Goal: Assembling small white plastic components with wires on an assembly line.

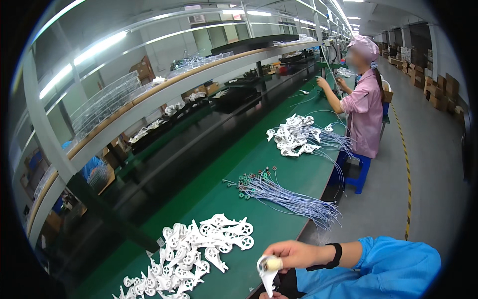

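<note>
My right hand comes in from the lower right and pinches a white plastic part with a round ring head and a tapering tail. A pale yellow cover on one fingertip lies against the ring. At the lower edge, only fingers of my left hand show, closed at the tail of the same part; the rest is cut off. To the left of my hands, a heap of similar white plastic parts lies on the green bench. Beyond them is a bundle of thin bluish-white cables with small green and reddish ends.
Farther along the bench lies a pile of white parts with cables. A co-worker in pink sits there, hands raised over the bench. A dark conveyor belt and a shelf run along the left. Cartons line the aisle.
</note>
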{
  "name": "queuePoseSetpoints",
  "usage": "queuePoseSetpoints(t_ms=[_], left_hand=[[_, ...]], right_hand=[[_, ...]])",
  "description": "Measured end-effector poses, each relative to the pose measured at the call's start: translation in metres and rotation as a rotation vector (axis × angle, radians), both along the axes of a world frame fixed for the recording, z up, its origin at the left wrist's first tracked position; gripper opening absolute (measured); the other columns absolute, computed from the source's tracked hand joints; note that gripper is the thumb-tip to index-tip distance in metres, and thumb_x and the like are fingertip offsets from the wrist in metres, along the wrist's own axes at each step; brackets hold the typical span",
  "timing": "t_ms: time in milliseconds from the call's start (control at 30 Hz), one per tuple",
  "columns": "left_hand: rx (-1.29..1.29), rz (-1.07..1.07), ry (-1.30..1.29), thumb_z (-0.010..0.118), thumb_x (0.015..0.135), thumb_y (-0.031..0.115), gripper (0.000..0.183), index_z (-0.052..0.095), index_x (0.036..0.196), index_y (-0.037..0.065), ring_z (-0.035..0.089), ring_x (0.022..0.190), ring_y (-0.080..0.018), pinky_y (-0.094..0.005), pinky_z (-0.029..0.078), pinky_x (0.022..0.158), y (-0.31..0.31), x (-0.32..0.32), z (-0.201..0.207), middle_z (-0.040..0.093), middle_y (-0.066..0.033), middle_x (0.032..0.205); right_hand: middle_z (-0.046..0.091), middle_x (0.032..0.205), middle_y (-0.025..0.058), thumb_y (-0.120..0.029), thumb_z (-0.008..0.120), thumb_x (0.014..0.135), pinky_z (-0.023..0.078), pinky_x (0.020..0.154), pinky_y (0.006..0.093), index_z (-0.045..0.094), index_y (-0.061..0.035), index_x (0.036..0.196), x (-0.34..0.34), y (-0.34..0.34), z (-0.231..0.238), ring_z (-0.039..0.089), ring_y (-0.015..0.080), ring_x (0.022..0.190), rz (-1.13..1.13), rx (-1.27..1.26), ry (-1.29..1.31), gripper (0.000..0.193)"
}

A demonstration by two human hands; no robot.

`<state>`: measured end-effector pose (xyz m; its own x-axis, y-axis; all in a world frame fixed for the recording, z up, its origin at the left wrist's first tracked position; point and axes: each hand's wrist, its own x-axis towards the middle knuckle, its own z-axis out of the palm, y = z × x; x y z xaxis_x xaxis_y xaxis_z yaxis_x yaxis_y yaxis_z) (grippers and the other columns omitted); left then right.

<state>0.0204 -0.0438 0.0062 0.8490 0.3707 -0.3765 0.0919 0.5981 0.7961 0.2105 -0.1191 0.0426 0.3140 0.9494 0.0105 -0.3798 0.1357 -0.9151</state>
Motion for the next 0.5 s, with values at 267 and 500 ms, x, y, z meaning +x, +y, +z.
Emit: queuePoseSetpoints(t_ms=[267,500], left_hand=[[0.150,0.269,0.038,0.039,0.098,0.026,0.021,0.047,0.098,0.006,0.041,0.040,-0.0094,-0.0206,0.029,0.036,0.024,-0.022,0.002,0.051,-0.0067,0.059],[0.280,0.695,0.024,0.042,0.095,0.016,0.016,0.045,0.104,0.005,0.042,0.041,-0.0104,-0.0204,0.032,0.037,0.041,-0.048,0.013,0.053,-0.0079,0.063]], right_hand=[[0.055,0.076,0.0010,-0.015,0.050,0.093,0.040,0.049,0.0208,0.052,-0.0063,0.100,0.104,0.039,0.076,0.052,0.0082,0.059,-0.223,0.030,0.114,0.011],[0.057,0.088,0.0100,-0.015,0.050,0.091,0.047,0.056,0.0278,0.049,-0.0038,0.095,0.191,0.161,0.102,0.058,0.0167,0.073,-0.291,0.188,0.306,0.012]])
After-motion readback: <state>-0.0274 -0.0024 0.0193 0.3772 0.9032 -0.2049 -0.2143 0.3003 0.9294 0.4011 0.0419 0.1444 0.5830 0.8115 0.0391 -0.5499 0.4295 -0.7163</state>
